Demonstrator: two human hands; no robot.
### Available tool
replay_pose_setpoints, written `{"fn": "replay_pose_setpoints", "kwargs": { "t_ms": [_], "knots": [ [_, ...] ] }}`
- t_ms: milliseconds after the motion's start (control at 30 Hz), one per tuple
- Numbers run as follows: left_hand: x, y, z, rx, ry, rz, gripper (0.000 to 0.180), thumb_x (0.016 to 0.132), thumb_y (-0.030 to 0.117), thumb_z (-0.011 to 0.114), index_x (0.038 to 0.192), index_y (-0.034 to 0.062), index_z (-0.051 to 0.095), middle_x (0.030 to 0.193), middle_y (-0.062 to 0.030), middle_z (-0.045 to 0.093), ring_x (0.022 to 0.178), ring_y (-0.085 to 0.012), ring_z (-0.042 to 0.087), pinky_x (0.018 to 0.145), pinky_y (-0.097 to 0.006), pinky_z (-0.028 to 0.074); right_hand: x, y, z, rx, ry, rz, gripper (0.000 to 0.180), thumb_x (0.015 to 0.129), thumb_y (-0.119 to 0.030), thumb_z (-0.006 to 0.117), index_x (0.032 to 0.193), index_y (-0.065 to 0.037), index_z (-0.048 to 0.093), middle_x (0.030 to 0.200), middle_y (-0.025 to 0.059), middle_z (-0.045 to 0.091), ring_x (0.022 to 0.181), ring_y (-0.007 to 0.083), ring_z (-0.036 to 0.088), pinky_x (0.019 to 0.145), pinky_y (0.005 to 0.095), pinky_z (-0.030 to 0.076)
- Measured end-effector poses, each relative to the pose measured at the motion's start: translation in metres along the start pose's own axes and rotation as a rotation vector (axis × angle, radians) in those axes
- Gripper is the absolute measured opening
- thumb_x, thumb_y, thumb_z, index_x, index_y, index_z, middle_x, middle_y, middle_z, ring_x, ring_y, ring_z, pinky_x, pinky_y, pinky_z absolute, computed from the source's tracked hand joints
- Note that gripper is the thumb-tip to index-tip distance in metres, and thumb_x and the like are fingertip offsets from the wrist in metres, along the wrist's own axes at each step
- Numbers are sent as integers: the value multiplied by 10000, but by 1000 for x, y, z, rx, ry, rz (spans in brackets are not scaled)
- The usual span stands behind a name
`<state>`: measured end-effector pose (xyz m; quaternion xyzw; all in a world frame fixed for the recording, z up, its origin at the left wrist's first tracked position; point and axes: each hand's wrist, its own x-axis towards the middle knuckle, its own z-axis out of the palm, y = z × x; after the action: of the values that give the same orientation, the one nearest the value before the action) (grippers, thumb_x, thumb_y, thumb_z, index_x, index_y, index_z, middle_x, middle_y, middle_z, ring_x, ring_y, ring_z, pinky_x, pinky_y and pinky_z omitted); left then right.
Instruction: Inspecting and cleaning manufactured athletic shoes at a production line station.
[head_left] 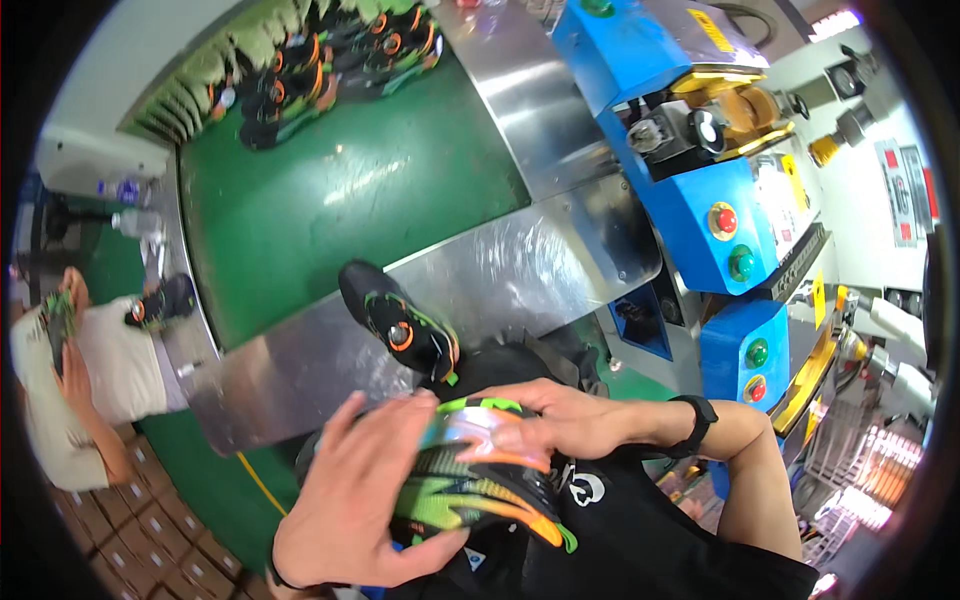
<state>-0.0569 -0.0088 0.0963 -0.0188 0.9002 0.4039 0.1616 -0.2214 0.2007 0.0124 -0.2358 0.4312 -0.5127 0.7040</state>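
The person wears a black short-sleeved top [640, 535] with white print [588, 488], black right wristband [704, 424] and thinner left band [284, 580].

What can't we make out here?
Head view:
Held shoe: left end, covered by the left hand.
Far shoes: back ones overlapped; top edge cuts the group.
Cartons: outer ones cut off by the dark lens rim.
Blue-labelled bottle: print, too small and blurred.

Green bench surface [340, 205], metal-edged: black-and-orange shoes [290, 95], clustered at far end. Steel ledge [530, 250], near side: one black shoe [388, 312], orange ring [401, 335] on top. Left metal ledge [188, 348]: another dark shoe [165, 302]
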Motion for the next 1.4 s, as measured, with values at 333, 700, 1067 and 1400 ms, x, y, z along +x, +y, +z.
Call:
{"fn": "replay_pose_setpoints", "kwargs": {
  "t_ms": [333,700,1067,1400],
  "knots": [
    [28,24,34,-176,-105,-53,874,640,231,776,1355,-63,367,1295,-277,493,1209,-430,497,1069,-496,363,0,-4,-19,-175,-190,254,484,963,-433,543,1155,10,528,1058,76,581,992,123,517,863,298,428],
    [43,54,22,-10,-48,-201,921,540,126,762,1364,-28,378,1337,-233,463,1182,-403,527,933,-413,485,4,-21,-15,-12,-180,313,339,902,-352,602,928,-19,545,818,48,571,796,115,525,717,320,448],
    [48,24,51,-426,141,-233,802,557,72,733,1311,-26,477,1242,-194,598,1194,-355,581,1026,-400,439,5,-16,-10,92,4,279,242,942,-273,593,912,-51,502,648,7,532,600,79,513,540,279,411],
    [51,35,38,-239,76,-155,929,537,89,715,1384,-51,361,1210,-219,547,1105,-399,550,977,-428,436,-18,-40,-1,174,40,366,436,951,-276,636,1266,-35,454,760,13,565,637,64,529,575,254,434]
  ]
}}
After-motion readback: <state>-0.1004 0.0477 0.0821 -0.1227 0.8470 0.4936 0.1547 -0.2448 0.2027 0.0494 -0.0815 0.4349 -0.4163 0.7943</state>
